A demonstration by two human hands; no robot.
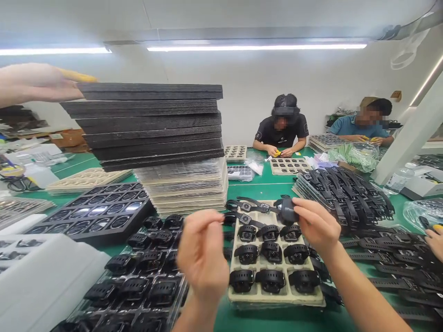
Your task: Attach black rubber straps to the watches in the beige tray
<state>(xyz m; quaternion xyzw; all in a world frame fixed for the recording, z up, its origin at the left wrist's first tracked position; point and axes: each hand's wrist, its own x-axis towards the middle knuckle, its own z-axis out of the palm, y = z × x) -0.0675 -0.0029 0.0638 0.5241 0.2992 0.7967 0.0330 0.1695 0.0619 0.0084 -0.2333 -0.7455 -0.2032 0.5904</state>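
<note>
My right hand (318, 226) pinches a black smartwatch (287, 210) by its side, above the far end of a beige moulded tray (277, 299). To the left of the tray, my left hand (204, 253) is curled with thumb and fingers together. Whatever it may hold is hidden; a black strap end lies close to its fingertips. Rows of smartwatches with looped black straps, such as one watch (270, 279) in front, sit in the tray's pockets. Two watches with straps laid out flat, one of them a watch (246, 219) showing its sensor back, lie across the far pockets.
Left stands a clear tray of strapped watches (148, 263), behind it a tall stack of black foam sheets (155, 124) on beige trays (190, 189). Another person's hand (44, 83) touches the stack. Right lie piles of black watches (346, 193). Two people (284, 129) work across the table.
</note>
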